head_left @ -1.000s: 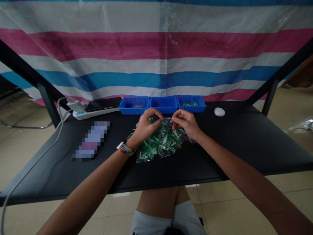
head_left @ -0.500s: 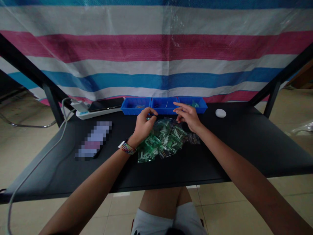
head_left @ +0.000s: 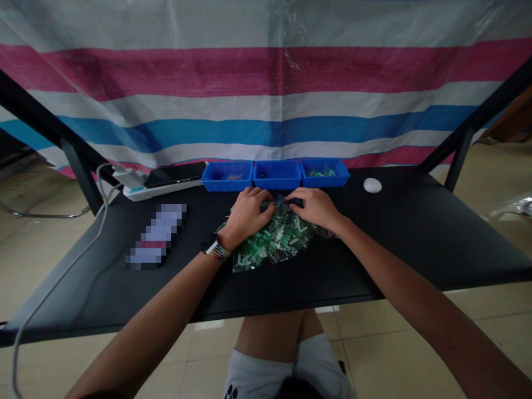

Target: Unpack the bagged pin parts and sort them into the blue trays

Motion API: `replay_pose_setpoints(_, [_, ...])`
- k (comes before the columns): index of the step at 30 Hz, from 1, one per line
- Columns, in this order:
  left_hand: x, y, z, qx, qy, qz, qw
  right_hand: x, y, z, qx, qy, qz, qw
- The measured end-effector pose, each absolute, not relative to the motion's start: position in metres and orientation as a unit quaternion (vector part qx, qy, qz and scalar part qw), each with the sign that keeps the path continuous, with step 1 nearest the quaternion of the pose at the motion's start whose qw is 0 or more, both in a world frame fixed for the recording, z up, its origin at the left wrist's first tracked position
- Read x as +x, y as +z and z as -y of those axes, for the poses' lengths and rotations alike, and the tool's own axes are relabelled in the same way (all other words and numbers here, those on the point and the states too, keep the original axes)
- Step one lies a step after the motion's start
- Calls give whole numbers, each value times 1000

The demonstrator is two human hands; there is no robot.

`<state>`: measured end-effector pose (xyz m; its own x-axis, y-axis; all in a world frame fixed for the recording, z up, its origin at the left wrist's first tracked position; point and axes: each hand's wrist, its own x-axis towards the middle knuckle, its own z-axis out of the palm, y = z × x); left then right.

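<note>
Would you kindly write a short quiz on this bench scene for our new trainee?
1. True or false: the left hand and the right hand both rest on the pile of green packets.
2. How many blue trays stand behind the pile? A two, B three, C five.
3. Fill in: the white oval object lies to the ____ of the trays.
Key: 1 true; 2 B; 3 right.

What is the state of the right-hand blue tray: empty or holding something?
Holding something: small green packets lie inside the right-hand blue tray.
</note>
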<state>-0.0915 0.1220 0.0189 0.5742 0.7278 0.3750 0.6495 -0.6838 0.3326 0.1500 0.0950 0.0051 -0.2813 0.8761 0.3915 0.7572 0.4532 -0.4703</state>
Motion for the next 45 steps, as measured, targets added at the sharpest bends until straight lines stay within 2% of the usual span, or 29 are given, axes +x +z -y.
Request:
replay_pose_setpoints(10, [-91, 15, -123, 874, 276, -391, 80, 152, 5, -93, -503, 30, 806, 311])
replay_pose_setpoints(14, [-91, 15, -123, 871, 279, -396, 85, 157, 12, -94, -501, 31, 777, 381])
replay_pose_setpoints(17, [-91, 16, -122, 872, 275, -398, 79, 158, 12, -95, -501, 91, 726, 462])
replay_pose_setpoints(20, [-92, 20, -121, 867, 297, -388, 101, 154, 10, -95, -488, 220, 675, 508])
replay_pose_setpoints(24, [-92, 28, -118, 868, 325, -341, 159, 144, 9, -90, -456, 350, 623, 530])
replay_pose_setpoints(28, [-90, 30, -116, 860, 350, -312, 202, 135, 13, -83, -429, 412, 604, 530])
replay_pose_setpoints(32, [-87, 26, -116, 805, 400, -329, 290, 128, 15, -80, -415, 466, 565, 539])
replay_pose_setpoints(39, [-84, 26, -117, 754, 433, -329, 370, 125, 12, -81, -407, 476, 550, 553])
replay_pose_setpoints(45, [-84, 30, -110, 799, 400, -330, 304, 124, 14, -76, -422, 425, 580, 552])
